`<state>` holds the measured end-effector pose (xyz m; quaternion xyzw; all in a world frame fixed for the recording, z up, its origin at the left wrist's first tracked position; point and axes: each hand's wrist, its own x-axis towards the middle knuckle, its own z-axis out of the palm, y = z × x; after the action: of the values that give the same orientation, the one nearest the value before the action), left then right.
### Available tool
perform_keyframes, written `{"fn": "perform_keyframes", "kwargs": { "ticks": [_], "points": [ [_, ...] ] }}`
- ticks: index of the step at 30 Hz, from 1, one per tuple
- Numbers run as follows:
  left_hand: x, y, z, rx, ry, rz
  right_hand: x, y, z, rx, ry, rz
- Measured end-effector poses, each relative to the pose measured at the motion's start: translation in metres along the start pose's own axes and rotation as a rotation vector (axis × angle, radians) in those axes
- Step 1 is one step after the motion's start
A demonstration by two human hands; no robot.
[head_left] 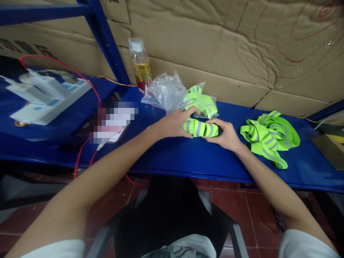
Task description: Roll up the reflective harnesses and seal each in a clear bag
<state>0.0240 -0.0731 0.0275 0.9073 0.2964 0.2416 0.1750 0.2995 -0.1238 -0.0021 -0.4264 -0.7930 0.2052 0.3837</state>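
Note:
Between my two hands is a folded bundle of neon-yellow reflective strap with grey bands, held just above the blue table. My left hand grips its left end, thumb and fingers around it. At the other end my right hand is closed on the same bundle. Right behind the hands lies a clear bag with more neon strap inside. Left of that sits a crumpled pile of clear plastic bags. A loose heap of the same reflective strap lies to the right.
A bottle with a yellow and red label stands at the back. On the left are a blurred-out phone with a red cable and a white power strip. Cardboard lines the back. A box sits at far right.

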Motion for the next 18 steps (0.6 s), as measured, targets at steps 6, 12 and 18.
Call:
{"fn": "perform_keyframes", "kwargs": {
  "ticks": [6,12,18],
  "points": [
    [0.0,-0.008,0.009,-0.028,0.046,0.072,0.004,-0.009,0.002,0.192,0.026,0.037],
    [0.008,0.007,0.029,-0.422,0.354,-0.001,0.012,-0.017,0.003,0.587,0.286,0.294],
    [0.009,0.021,0.041,-0.55,0.471,-0.003,0.009,-0.038,0.017,0.889,0.181,0.417]
  ]
}}
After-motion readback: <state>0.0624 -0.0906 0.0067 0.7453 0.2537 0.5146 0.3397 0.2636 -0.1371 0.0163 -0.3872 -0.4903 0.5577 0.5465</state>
